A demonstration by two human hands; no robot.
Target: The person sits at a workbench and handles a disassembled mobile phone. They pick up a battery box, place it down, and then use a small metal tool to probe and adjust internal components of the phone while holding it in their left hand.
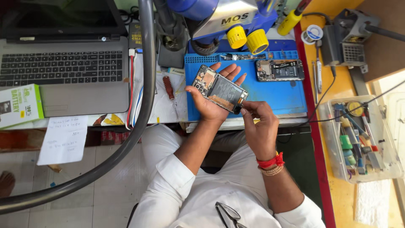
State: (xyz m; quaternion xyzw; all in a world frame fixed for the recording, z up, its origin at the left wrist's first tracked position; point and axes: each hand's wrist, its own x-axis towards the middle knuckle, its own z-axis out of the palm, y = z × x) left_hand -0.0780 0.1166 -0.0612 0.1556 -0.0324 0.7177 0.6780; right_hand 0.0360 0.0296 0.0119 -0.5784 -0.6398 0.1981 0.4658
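An opened phone (220, 89) is cradled above the blue mat (287, 95) in the left hand (206, 103), its lower corner pinched by the right hand (257, 120); fine, steady fingertip work is judged necessary next.

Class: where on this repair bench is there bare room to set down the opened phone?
Bare blue mat lies below the second opened phone, right of the left hand. The parts tray and the mat's top edge under the microscope are crowded.
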